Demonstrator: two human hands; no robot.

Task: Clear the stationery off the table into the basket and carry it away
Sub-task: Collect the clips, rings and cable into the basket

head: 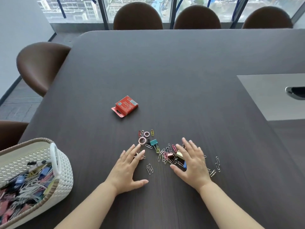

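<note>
A scatter of paper clips (pixel 163 156), small rings and binder clips, one of them teal (pixel 153 142), lies on the dark table (pixel 165 71) in front of me. My left hand (pixel 127 169) rests flat and open at the pile's left side, fingertips over a few clips. My right hand (pixel 192 164) lies flat and open over the pile's right part, covering some clips. A red cardboard box (pixel 125 105) sits farther back. The white woven basket (pixel 64 176), holding several clips and pens, stands at the table's left edge.
Brown chairs stand along the far edge (pixel 137 16) and at the left (pixel 39 66). A grey inset panel (pixel 267 96) with a cable opening lies in the table at right. Windows run behind the chairs.
</note>
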